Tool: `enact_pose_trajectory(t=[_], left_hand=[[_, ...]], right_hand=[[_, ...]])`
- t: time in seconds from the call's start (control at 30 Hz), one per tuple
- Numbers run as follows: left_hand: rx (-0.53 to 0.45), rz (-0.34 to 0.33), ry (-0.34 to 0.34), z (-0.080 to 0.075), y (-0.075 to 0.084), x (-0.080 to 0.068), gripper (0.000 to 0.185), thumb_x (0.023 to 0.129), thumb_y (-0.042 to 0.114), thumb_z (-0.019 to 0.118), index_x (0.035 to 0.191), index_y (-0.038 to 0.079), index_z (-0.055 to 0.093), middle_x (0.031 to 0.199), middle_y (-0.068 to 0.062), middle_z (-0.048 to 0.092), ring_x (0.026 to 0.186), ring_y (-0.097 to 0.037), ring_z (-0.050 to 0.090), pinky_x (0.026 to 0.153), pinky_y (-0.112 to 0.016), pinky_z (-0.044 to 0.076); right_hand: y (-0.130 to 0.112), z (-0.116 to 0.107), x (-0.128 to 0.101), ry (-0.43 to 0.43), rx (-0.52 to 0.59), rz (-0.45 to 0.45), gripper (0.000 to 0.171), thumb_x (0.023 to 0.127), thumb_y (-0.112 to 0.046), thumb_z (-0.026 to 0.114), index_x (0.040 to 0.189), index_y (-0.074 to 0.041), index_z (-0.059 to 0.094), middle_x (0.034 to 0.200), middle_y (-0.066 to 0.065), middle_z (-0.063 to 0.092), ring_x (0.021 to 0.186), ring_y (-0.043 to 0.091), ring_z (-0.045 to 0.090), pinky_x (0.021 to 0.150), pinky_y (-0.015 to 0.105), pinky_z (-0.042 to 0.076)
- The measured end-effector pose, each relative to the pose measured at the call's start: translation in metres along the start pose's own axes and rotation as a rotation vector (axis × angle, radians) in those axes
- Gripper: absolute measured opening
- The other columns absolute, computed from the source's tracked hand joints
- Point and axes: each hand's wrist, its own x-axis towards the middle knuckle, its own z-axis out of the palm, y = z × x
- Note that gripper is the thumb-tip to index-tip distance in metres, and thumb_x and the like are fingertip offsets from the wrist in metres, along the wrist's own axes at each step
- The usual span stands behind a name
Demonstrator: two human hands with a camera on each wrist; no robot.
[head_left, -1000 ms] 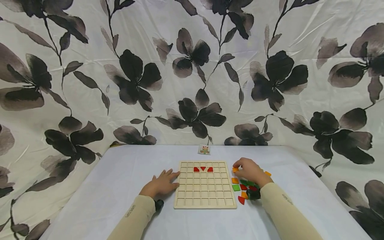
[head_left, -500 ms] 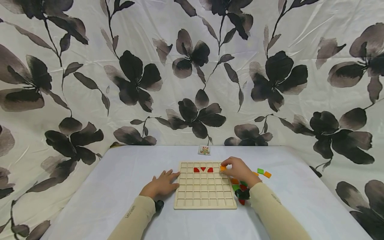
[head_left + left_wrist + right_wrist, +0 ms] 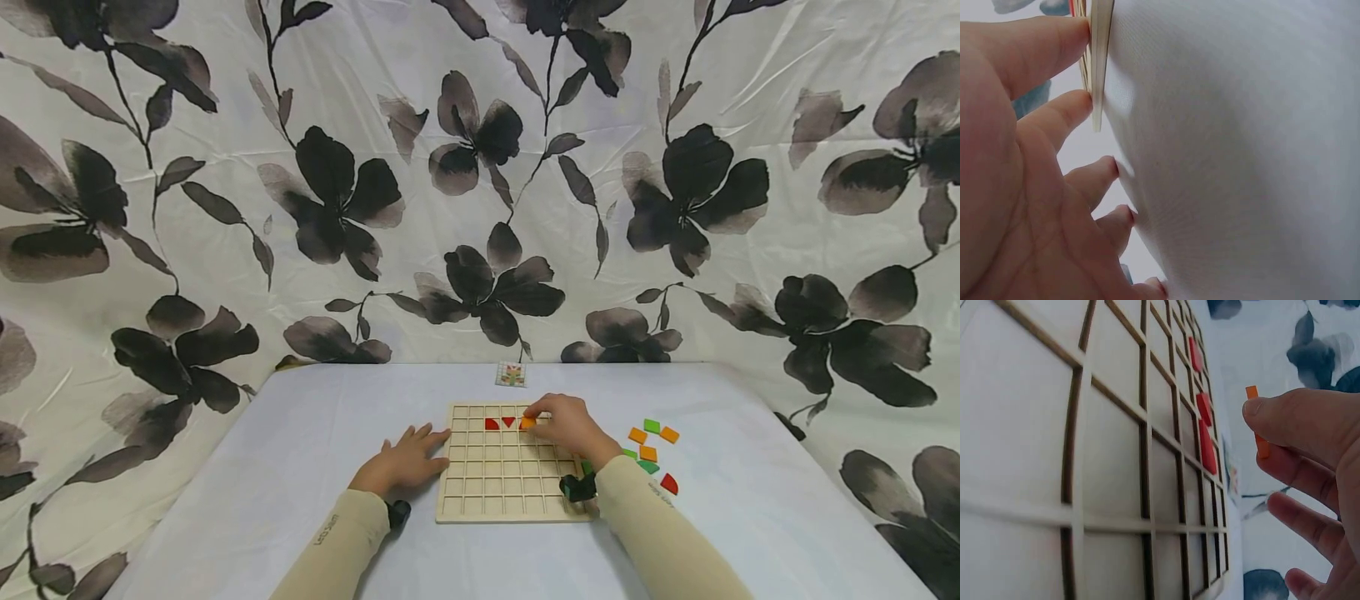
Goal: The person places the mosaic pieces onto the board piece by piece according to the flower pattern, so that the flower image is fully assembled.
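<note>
your left hand (image 3: pixel 401 463), grip relaxed and fingers spread, touches the pale wooden grid board (image 3: pixel 495 482); farther, your right hand (image 3: pixel 567 422) pinches a flat orange tile (image 3: pixel 528 423) above it. a slack pinch could drop the tile onto the flat red pieces (image 3: pixel 491 424). since half a second ago, it's moved leftward.
</note>
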Motion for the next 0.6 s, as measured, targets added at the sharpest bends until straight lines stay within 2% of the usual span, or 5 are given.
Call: enact_pose_trajectory(t=[0.2,0.4,0.6], left_hand=[[-0.002,0.001,-0.007,0.0,-0.001,0.001,0.057,0.096,0.04,0.054,0.148,0.021,0.042,0.158,-0.017,0.03,0.147,-0.046,0.017,0.109,-0.075,0.01],[-0.006,0.007,-0.01,0.0,-0.002,0.0,0.056,0.096,0.04,0.054,0.148,0.021,0.041,0.158,-0.017,0.029,0.147,-0.046,0.017,0.109,-0.076,0.01],[-0.004,0.007,-0.003,0.0,-0.002,0.0,0.056,0.096,0.04,0.053,0.148,0.022,0.041,0.158,-0.017,0.029,0.147,-0.046,0.017,0.109,-0.075,0.01]], right_hand=[[-0.007,0.009,0.004,-0.013,-0.023,-0.041,0.023,0.084,-0.024,0.076,0.106,-0.018,0.076,0.109,-0.002,0.072,0.113,0.025,0.061,0.103,0.054,0.036],[-0.015,0.017,0.005,-0.048,-0.04,-0.038,0.019,0.085,-0.027,0.075,0.102,-0.018,0.077,0.111,-0.002,0.073,0.118,0.026,0.06,0.109,0.059,0.026],[-0.019,0.022,0.004,-0.058,-0.113,-0.078,0.013,0.087,-0.023,0.072,0.098,-0.02,0.078,0.107,-0.003,0.073,0.11,0.023,0.062,0.108,0.063,0.024]])
